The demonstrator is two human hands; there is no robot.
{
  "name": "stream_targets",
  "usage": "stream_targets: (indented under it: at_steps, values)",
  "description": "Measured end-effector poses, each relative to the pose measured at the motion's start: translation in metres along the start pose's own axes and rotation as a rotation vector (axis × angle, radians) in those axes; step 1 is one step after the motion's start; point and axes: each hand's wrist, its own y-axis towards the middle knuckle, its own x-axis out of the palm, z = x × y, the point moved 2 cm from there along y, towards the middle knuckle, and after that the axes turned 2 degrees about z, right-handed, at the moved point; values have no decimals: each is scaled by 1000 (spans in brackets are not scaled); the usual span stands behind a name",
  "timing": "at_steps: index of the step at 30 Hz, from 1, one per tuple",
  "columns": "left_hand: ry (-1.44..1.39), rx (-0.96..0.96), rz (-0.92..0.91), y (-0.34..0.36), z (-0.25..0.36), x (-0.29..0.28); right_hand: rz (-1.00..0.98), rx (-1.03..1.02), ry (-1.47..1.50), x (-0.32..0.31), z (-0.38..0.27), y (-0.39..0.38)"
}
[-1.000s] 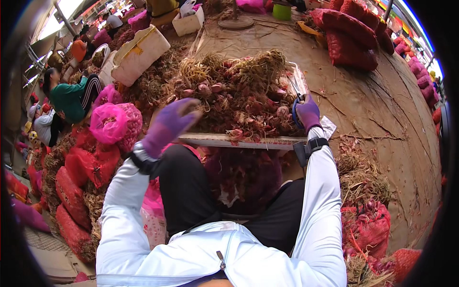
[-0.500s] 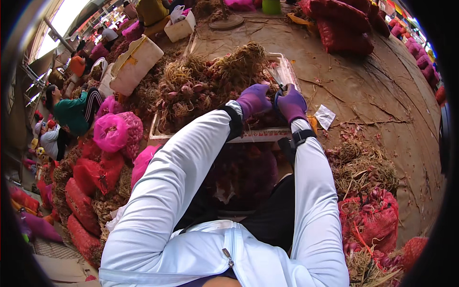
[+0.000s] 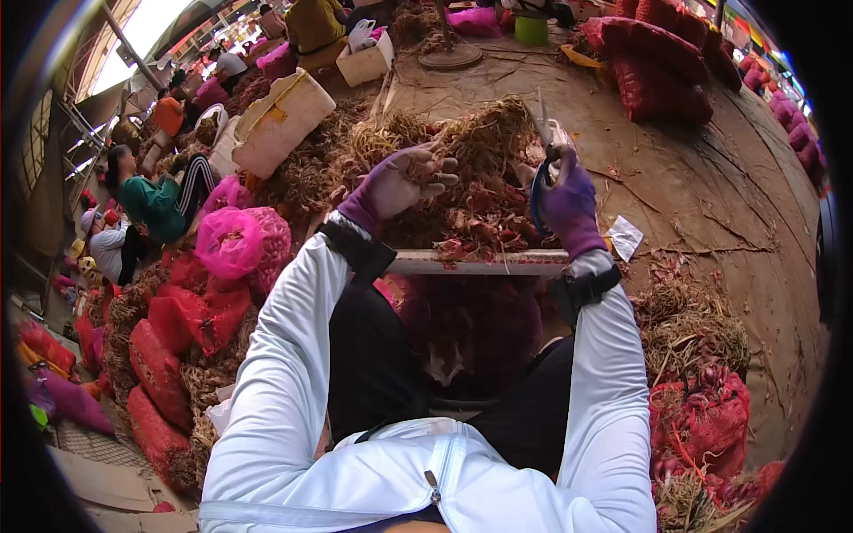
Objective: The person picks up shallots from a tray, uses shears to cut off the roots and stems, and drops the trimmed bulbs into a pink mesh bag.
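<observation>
My left hand (image 3: 400, 182), in a purple glove with pale fingers, is over the left part of the shallot heap. Its palm is turned up, with the fingers loosely curled around a small reddish-brown clump of shallots (image 3: 426, 169). Farther right, my right hand (image 3: 569, 200), also gloved in purple, grips scissors (image 3: 539, 124) by their blue handles. Their blades point up and away, slightly apart. Between and beyond the hands lies a heap of shallots with dry stalks (image 3: 489, 133). Loose red skins and trimmings (image 3: 475, 226) cover the near part of the white tray (image 3: 498, 258).
A white foam box (image 3: 284, 124) leans at the far left. Pink mesh bags (image 3: 231, 244) and red sacks (image 3: 160, 364) lie left, where people sit. More red sacks (image 3: 662, 75) stand far right. A red net bag (image 3: 715, 426) and dry stalks (image 3: 693, 329) are near right.
My left hand has moved left, away from the right hand, and turned palm up. The right hand, still gripping the scissors, has shifted slightly right. The tray's near part with red trimmings now shows.
</observation>
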Motion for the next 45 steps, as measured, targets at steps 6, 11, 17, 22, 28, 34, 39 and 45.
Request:
stream_targets:
  at_steps: [6, 11, 17, 22, 28, 34, 39, 45]
  values:
    - [435, 248, -71, -10, -27, 4, -585, 191, 241, -2, -43, -49]
    - [-304, -4, -474, 3, -52, 3, -542, 55, 163, 6, -42, -58]
    - [-387, -84, -515, -2, -56, 19, -526, 399, 406, 19, -44, -53]
    - [228, 81, -71, 1, -50, 27, -284, 772, 1032, 35, -43, -60]
    - [55, 89, -37, 12, -70, 14, -350, 479, 711, 46, -42, -56]
    - [78, 26, 20, 7, -68, 21, -214, 588, 748, 47, -20, -52]
    - [873, 390, 138, 4, -88, 24, -198, 713, 1064, 47, -37, -47]
    - [807, 221, 42, 2, -82, 26, -365, 844, 1510, 41, -23, -49]
